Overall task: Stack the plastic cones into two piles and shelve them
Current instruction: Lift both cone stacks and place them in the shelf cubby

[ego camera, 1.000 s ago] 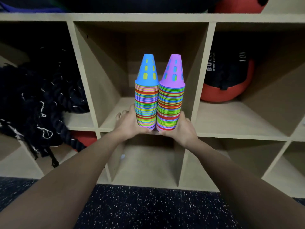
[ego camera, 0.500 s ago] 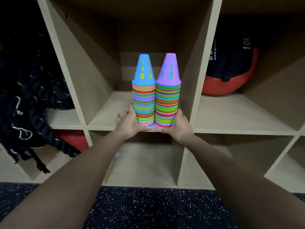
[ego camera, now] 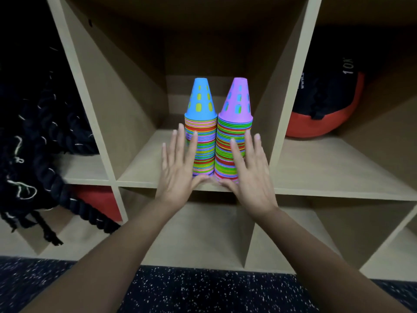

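Note:
Two tall piles of nested, many-coloured plastic cones stand side by side on the middle shelf board (ego camera: 140,177), inside the centre cubby near its front edge. The left pile (ego camera: 202,141) is topped by a blue cone, the right pile (ego camera: 234,141) by a purple cone. My left hand (ego camera: 178,170) is flat with fingers spread, in front of the left pile's lower part. In the same way my right hand (ego camera: 250,175) lies spread before the right pile. Both thumbs meet at the piles' bases. Neither hand grips anything.
A black battle rope (ego camera: 38,154) fills the cubby on the left and hangs down over a red object (ego camera: 99,202) below. A black and red medicine ball (ego camera: 325,105) sits in the right cubby. Speckled dark floor (ego camera: 203,290) lies below the shelf unit.
The piles have been set down on the shelf board. Both hands have let go of the bases and opened flat with fingers spread in front of the piles.

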